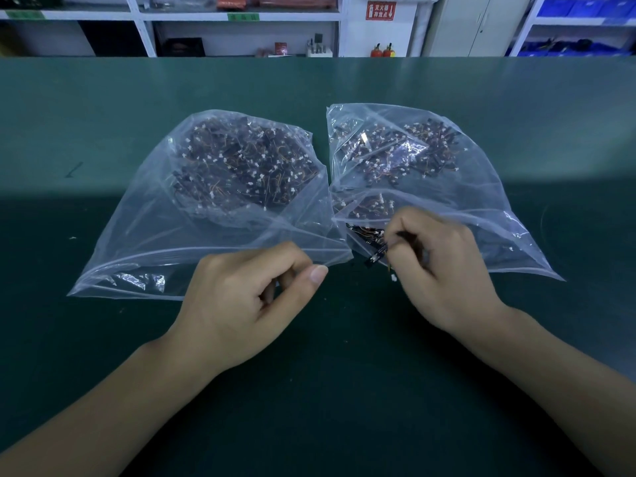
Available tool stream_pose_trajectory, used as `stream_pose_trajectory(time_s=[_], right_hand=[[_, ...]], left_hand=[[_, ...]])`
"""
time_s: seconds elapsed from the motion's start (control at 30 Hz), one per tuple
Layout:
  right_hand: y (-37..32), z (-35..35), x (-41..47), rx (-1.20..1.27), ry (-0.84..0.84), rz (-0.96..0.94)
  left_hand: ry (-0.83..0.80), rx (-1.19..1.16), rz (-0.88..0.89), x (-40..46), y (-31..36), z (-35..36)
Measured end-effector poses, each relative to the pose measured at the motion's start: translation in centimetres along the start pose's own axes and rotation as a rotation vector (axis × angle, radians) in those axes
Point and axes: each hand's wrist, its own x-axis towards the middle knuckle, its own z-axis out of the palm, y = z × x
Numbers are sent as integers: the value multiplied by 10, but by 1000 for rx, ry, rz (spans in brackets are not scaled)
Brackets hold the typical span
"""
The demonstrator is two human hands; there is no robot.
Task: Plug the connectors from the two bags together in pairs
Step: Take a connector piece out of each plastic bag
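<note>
Green table (103, 115); connector (377, 255) pinched by right hand (444, 266), beside right bag (481, 208).

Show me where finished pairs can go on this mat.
Bare mat lies between the forearms, near of both hands; more lies left of the left bag and beyond both bags. Crowded: the bag mouths, where the left hand and right hand work.

Dim bluish light, glare on bags (213, 187) (edges bowed), blurred right hand (437, 266)

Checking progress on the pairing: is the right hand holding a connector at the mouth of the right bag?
Yes, the right hand pinches a small black connector just outside the right bag.
</note>
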Motion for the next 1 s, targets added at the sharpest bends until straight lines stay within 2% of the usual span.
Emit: stream_pose_trajectory(time_s=[0.4,0.6,0.77,0.87,1.0], right_hand=[[9,-5,7,-231,23,-50],[17,-8,9,-446,-48,-9],[21,-9,10,-504,-102,61],[23,-6,8,-490,-139,108],[27,-5,8,-455,-172,154]], left_hand=[[-25,9,23,-3,-5,0],[-32,37,28,-3,-5,1],[-4,140,50,0,-5,-1],[41,227,61,3,-2,-2],[24,357,65,7,-5,-5]])
